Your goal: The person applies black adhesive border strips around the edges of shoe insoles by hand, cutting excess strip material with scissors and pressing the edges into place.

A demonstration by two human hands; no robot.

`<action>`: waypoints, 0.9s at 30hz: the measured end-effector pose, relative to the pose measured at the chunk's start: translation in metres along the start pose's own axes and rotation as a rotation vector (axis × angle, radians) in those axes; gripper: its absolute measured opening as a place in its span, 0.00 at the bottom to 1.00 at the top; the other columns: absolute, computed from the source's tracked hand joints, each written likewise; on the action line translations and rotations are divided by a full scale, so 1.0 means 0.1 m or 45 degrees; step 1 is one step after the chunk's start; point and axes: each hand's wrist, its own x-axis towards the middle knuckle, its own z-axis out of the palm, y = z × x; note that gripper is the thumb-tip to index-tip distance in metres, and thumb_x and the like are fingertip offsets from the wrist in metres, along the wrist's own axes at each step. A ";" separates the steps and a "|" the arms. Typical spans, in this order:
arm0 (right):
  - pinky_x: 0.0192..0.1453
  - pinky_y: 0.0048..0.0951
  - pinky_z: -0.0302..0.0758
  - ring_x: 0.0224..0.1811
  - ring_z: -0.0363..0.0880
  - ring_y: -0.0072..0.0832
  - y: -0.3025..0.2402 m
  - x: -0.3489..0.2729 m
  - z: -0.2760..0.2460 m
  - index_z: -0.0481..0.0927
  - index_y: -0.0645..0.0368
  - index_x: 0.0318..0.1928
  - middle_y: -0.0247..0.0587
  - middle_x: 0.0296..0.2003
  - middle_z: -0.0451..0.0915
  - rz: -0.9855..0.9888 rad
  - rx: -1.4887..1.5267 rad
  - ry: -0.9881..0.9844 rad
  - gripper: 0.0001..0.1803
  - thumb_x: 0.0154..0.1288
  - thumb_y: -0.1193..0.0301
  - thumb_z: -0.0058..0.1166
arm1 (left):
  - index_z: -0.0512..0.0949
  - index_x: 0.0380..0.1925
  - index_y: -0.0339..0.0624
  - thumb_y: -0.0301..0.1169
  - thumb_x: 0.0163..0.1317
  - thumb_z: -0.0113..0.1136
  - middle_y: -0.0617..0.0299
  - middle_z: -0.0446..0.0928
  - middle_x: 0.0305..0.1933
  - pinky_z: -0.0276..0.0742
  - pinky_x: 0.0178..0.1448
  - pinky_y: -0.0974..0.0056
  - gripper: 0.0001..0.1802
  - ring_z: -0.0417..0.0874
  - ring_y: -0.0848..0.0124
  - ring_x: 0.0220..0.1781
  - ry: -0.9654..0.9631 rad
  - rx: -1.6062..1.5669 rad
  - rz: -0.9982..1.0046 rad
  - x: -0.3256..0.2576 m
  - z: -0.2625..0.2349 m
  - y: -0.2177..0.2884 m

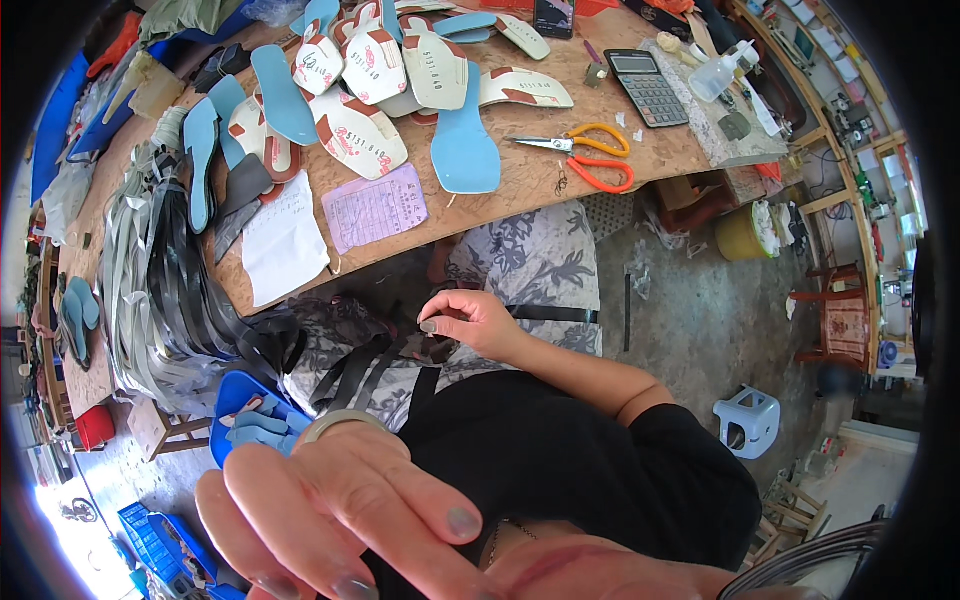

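Note:
My left hand [345, 490] is raised close to the camera, large in the lower left, with fingers stretched out and slightly apart; nothing shows in it. A pale band circles its wrist. My right hand [470, 322] hovers over my lap with thumb and fingertips curled together in a pinch. Whatever may be between those fingertips is too small or dark to make out. Below and around it, black strips [424, 392] lie across my grey floral clothing. A thick bundle of black strips [180, 265] and grey-white strips [125, 290] hangs over the table's left edge.
Blue and white insoles [465, 150] are heaped on the wooden table [470, 215], near papers [375, 208], orange-handled scissors [590, 155] and a calculator [648, 88]. A blue bin [226, 405] holds more insoles. A light-blue stool [748, 420] stands on the floor at right.

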 end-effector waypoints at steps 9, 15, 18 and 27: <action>0.43 0.17 0.71 0.37 0.74 0.12 0.05 0.00 -0.01 0.80 0.62 0.43 0.28 0.35 0.79 -0.032 0.049 0.014 0.07 0.66 0.73 0.56 | 0.62 0.40 0.42 0.29 0.68 0.53 0.60 0.64 0.45 0.64 0.65 0.45 0.10 0.84 0.67 0.32 0.073 -0.047 0.078 -0.06 0.06 -0.07; 0.43 0.17 0.71 0.37 0.74 0.12 0.03 -0.01 0.01 0.79 0.62 0.43 0.28 0.35 0.79 0.003 0.046 0.011 0.07 0.66 0.74 0.56 | 0.62 0.39 0.42 0.29 0.68 0.53 0.60 0.64 0.45 0.61 0.67 0.45 0.10 0.84 0.69 0.33 0.069 -0.072 0.072 -0.02 0.03 -0.07; 0.38 0.16 0.70 0.33 0.73 0.11 0.02 0.00 0.03 0.80 0.61 0.42 0.27 0.31 0.79 -0.061 0.076 0.035 0.07 0.65 0.72 0.58 | 0.62 0.40 0.42 0.29 0.68 0.53 0.60 0.64 0.45 0.58 0.68 0.45 0.10 0.84 0.70 0.34 0.032 -0.131 0.117 0.04 0.05 -0.15; 0.43 0.17 0.70 0.36 0.73 0.12 0.04 -0.01 0.01 0.79 0.62 0.43 0.27 0.35 0.79 -0.008 0.039 -0.011 0.07 0.66 0.73 0.56 | 0.61 0.41 0.42 0.28 0.68 0.53 0.58 0.63 0.46 0.53 0.70 0.40 0.10 0.84 0.65 0.35 0.105 -0.160 0.192 0.03 0.10 -0.24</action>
